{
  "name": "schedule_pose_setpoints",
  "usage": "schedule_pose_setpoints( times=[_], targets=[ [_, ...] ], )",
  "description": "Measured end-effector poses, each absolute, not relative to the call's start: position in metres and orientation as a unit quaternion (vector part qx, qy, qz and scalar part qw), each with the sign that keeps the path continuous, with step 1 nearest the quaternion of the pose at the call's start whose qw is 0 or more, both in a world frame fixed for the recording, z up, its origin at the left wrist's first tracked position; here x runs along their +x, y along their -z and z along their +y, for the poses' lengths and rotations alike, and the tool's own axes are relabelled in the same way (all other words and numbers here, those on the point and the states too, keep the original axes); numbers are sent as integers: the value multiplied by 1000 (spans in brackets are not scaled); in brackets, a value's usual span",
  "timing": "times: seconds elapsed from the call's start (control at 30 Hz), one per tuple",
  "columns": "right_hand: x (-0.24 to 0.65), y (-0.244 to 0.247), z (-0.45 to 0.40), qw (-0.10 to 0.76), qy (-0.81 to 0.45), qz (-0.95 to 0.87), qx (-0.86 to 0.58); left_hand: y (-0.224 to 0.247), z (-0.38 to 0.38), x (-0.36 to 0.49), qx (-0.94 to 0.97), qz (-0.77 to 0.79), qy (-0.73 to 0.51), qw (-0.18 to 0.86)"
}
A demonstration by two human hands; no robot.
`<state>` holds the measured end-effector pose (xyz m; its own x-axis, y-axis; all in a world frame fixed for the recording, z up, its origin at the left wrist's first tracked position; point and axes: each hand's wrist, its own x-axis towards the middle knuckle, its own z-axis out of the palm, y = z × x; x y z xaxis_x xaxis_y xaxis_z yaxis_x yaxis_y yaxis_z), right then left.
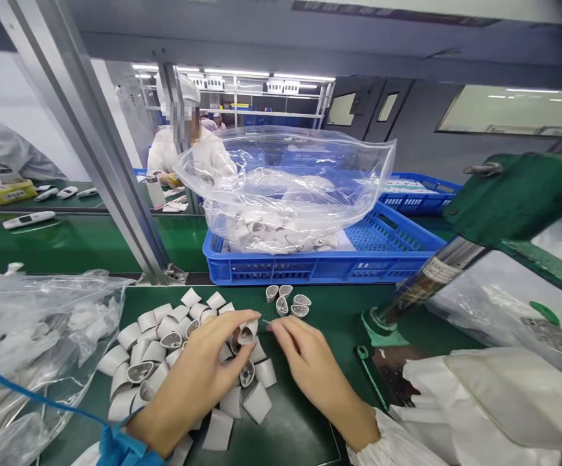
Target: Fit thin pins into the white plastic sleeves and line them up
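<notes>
Green tabletop [281,427] lies beneath the left hand's [208,362] white piece [248,332].

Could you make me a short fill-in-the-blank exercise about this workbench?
The hand holding up a hollow piece is the ____ one.
Beyond the hands, a small group of ____ pieces stands apart from the pile.
The basket under the clear bag is coloured ____.
The bench top is coloured ____.

Missing words: left; five; blue; green.
</notes>
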<state>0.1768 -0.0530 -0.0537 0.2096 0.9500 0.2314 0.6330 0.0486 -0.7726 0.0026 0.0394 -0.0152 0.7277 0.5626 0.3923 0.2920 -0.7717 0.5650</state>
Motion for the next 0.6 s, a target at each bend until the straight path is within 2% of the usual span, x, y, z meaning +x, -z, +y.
schedule_pose_setpoints(
  times=[0.1, 0.4, 0.6],
  targets=[
    [181, 49, -54, 445, -168, -579, -662, 20, 37, 0, 892, 249, -299, 230],
    [168, 31, -67, 464, -60, -651, -597, 23, 21, 2, 890, 217, -297, 270],
    [164, 32, -70, 459, -64, -650, -603, 20, 15, 6, 879, 197, -310, 303]
  ],
)
